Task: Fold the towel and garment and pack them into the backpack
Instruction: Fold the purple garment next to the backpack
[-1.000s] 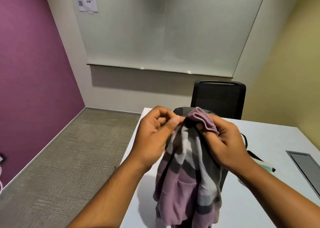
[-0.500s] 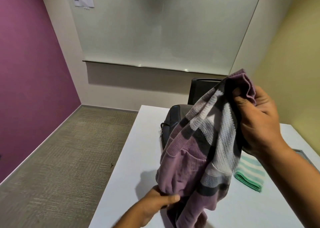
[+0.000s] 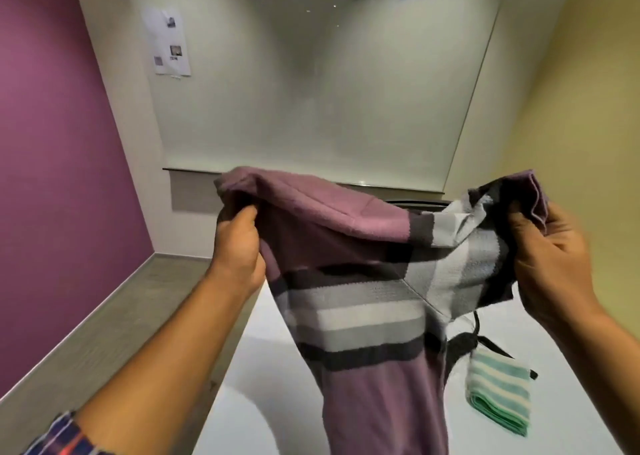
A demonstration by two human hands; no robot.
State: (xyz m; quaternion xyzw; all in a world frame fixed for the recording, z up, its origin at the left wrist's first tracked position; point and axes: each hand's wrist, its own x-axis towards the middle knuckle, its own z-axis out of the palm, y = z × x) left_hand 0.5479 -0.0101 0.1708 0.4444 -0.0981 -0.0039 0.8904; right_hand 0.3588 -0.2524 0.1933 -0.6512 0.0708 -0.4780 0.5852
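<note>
Backpack point(image 3: 462, 348) mostly hidden behind garment point(image 3: 363, 281). One garment, one folded towel point(image 3: 498, 395). Left hand point(image 3: 239, 243), right hand point(image 3: 554, 257) apart, each gripping garment.

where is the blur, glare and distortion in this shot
Head view: motion blur softens the left hand, right hand and garment; the whiteboard shows hazy reflections and small glints near its top, and wide-angle distortion bows its edges; the garment casts a soft shadow on the table.
</note>
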